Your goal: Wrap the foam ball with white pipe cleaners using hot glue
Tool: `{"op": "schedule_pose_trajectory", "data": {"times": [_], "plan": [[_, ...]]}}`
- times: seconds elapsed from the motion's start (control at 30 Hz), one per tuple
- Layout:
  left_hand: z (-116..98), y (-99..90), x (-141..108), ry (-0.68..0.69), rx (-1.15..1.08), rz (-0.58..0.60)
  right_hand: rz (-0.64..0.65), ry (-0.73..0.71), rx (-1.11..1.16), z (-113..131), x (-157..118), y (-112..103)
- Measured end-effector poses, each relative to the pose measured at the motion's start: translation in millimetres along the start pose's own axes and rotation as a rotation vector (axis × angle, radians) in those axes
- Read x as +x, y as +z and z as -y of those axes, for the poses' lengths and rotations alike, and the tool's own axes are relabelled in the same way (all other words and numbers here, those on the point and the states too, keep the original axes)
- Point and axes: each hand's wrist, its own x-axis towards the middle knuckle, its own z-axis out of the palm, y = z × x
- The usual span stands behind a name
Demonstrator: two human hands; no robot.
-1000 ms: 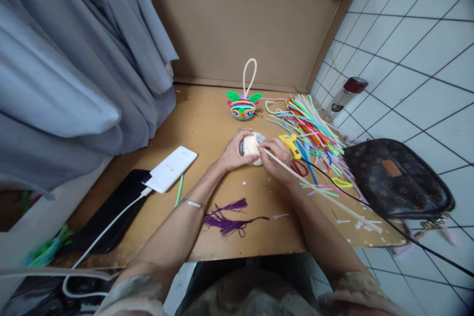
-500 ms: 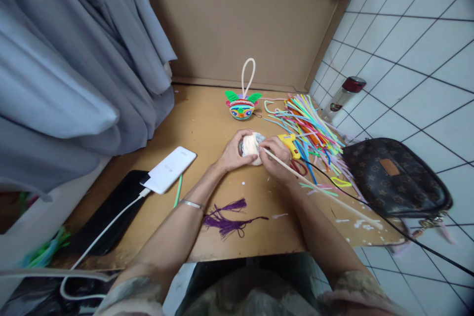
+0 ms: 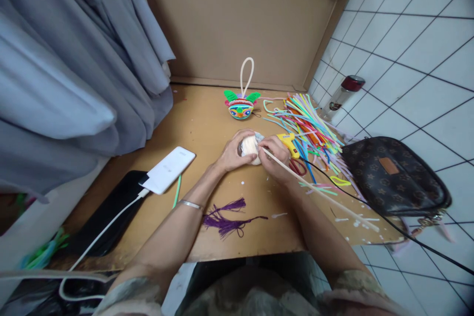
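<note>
My left hand (image 3: 232, 153) curls around a small round ball (image 3: 250, 146) partly wrapped in cream strands, with greyish surface showing at its sides. Pinched in my right hand (image 3: 276, 157) at the ball's right side is a long cream pipe cleaner (image 3: 322, 191), whose free length trails over my right forearm toward the lower right. The right fingertips hide where it meets the ball. Just beyond the right hand lies a yellow glue gun (image 3: 290, 145), with red-handled scissors (image 3: 298, 167) beside it. A finished colourful animal-face ornament (image 3: 240, 107) with green ears and a white loop stands behind.
Many coloured pipe cleaners (image 3: 311, 123) lie at the right, near a bottle (image 3: 342, 95) and a brown patterned bag (image 3: 396, 177). A black cord (image 3: 344, 190) crosses there. Purple tassels (image 3: 225, 219) lie in front; a white power bank (image 3: 168, 169) is at the left.
The whole view has shifted very slightly left. Both hands keep their hold, and the pipe cleaner's free end has moved only a little.
</note>
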Motion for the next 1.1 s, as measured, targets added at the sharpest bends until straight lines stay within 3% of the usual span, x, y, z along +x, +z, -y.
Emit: {"op": "schedule_pose_trajectory", "data": {"times": [0.53, 0.8, 1.1], "plan": [[0, -1.6, 0, -0.021, 0.008, 0.031, -0.036, -0.047, -0.021, -1, 0, 2], [2, 6.8, -3, 0.006, 0.158, 0.000, -0.061, -0.028, -0.014, -2, -1, 3], [-15, 8.2, -6, -0.020, 0.328, -0.008, -0.043, 0.045, -0.005, -3, -1, 3]]}}
